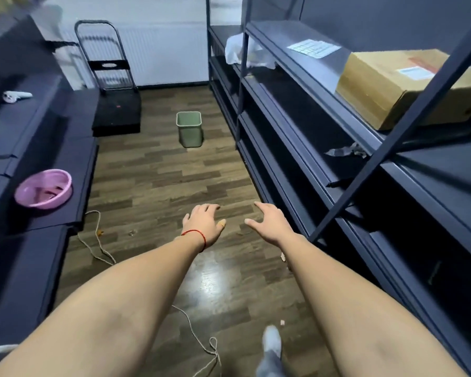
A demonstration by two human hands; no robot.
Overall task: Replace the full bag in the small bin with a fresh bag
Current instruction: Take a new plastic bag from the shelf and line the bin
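- Clearly both hands are empty: the left hand and the right hand are stretched forward over the floor, palms down, with the fingers loosely spread and holding nothing.
- The bin stands upright on the floor, well apart from the hands, near the foot of the shelves on the right side.
- I see no bag over its rim, and its inside is too small to tell if something is in it; I judge that the work on the bin is not yet begun.
- No fresh bag can be named with certainty. A white crumpled thing lies on an upper shelf, but what it is, I cannot tell.
- The hands are probably held out like this because the person walks toward the bin; one foot shows at the bottom edge.
- A string lies loose on the floor between the person and the bin, so it could catch a foot.
- A pink basin rests on the dark bench at the left, and a trolley stands behind, both out of the way.
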